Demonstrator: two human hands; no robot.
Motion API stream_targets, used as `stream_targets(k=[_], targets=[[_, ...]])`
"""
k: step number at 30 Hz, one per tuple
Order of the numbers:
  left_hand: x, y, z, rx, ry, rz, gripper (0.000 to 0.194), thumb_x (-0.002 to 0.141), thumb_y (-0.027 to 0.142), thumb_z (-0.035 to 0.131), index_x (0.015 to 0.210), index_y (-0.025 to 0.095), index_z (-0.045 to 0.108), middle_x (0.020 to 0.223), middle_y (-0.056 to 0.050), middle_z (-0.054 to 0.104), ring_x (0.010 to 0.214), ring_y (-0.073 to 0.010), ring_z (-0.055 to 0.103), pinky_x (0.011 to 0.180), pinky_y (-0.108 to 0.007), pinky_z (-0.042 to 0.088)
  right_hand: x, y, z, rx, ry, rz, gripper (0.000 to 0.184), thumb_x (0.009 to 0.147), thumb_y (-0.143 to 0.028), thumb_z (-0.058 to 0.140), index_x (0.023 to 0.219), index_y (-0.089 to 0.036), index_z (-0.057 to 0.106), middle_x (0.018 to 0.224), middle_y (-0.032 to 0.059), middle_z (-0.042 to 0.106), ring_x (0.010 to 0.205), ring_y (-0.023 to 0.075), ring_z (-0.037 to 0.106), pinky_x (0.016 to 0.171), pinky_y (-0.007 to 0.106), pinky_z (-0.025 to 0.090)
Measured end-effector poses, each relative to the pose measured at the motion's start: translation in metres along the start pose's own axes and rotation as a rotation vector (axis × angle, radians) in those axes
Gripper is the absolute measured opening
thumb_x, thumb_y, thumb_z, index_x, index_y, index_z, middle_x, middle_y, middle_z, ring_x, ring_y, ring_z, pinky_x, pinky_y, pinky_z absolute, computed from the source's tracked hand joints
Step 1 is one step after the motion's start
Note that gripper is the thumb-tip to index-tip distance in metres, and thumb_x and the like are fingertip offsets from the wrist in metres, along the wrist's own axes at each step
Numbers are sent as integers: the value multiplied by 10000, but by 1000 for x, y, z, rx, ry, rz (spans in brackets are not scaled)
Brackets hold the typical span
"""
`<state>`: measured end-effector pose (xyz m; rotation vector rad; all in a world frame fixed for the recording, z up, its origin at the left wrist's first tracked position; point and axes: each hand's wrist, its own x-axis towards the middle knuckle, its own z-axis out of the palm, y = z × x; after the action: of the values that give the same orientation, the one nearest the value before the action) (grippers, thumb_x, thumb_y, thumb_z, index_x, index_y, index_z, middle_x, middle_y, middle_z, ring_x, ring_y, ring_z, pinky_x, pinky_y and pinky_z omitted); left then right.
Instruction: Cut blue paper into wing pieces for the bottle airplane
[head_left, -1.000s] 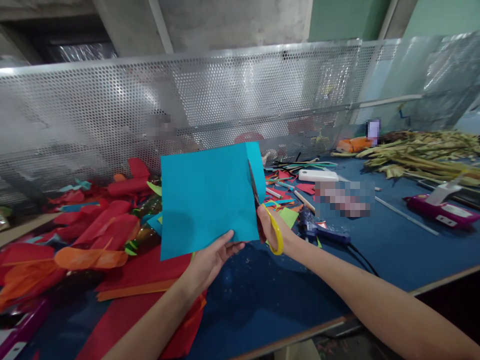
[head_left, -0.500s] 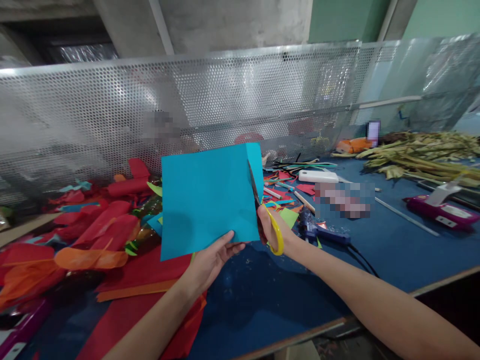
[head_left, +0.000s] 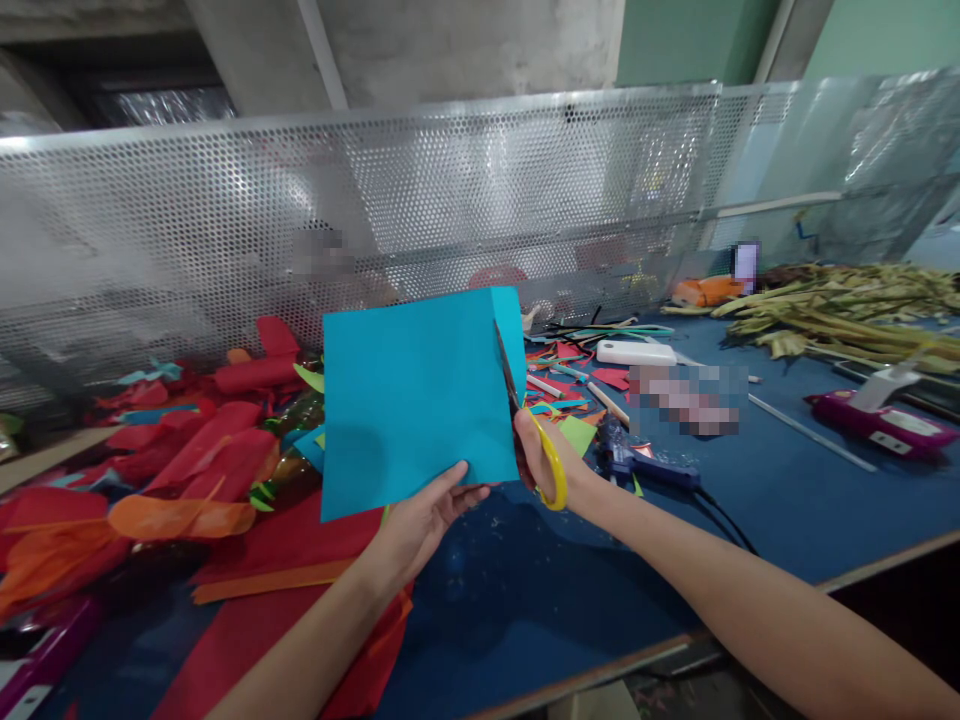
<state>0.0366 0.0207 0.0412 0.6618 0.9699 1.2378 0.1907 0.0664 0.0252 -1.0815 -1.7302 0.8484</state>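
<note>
Left hand [head_left: 435,515] pinching blue sheet [head_left: 412,400], right hand [head_left: 541,455] closed around scissors [head_left: 556,470].

- Blue tabletop [head_left: 495,640] below your right hand [head_left: 534,450]
- Left of your grip: red sheet [head_left: 232,640], orange strip [head_left: 255,583]
- Just right: blue glue gun [head_left: 667,470]
- Farther right, beyond: dry stalks [head_left: 832,325]

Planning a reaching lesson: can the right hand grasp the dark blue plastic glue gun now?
Probably not: the right hand holds yellow-handled metal scissors at the rectangular blue paper sheet, though the nearby glue gun looks uncovered.
</note>
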Motion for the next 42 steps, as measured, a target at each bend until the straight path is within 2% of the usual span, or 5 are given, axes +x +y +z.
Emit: stream_targets(k=[4, 13, 22, 36, 42], targets=[[-1, 1, 1, 0, 24, -4, 151, 588, 137, 803, 650, 131, 666, 637, -26, 700, 589, -155, 652, 660, -283, 552, 1, 3, 1, 9, 14, -10, 581, 862, -708, 140, 570, -234, 306, 447, -18, 357, 425, 124, 347, 400, 260, 251], [-2, 0, 1, 5, -3, -3, 233, 495, 191, 859, 580, 147, 647, 642, -18, 701, 591, -147, 648, 662, -276, 552, 0, 1, 0, 37, 4, 2, 590, 853, -720, 151, 570, -232, 321, 452, -18, 373, 450, 129, 394, 411, 255, 289], [-1, -2, 1, 13, 3, 7, 179, 551, 174, 830, 609, 152, 662, 621, -15, 691, 666, -180, 669, 702, -303, 546, 1, 5, 2, 60, 17, 2, 567, 860, -711, 161, 600, -232, 319, 460, -37, 355, 421, 116, 376, 407, 252, 286], [1, -3, 0, 3, -2, 10, 192, 541, 176, 840, 617, 145, 666, 617, -8, 688, 645, -167, 667, 662, -278, 558, 1, 1, 2, 40, 28, 1, 582, 847, -728, 136, 596, -231, 304, 446, -42, 340, 407, 111, 364, 396, 246, 286], [0, -1, 1, -13, 13, 6, 203, 532, 155, 844, 648, 133, 678, 674, -19, 714, 609, -152, 664, 628, -263, 565, 0, 0, 3, 89, 15, 83, 617, 796, -787, 148, 590, -232, 320, 401, -44, 346, 335, 110, 375, 344, 245, 296]])
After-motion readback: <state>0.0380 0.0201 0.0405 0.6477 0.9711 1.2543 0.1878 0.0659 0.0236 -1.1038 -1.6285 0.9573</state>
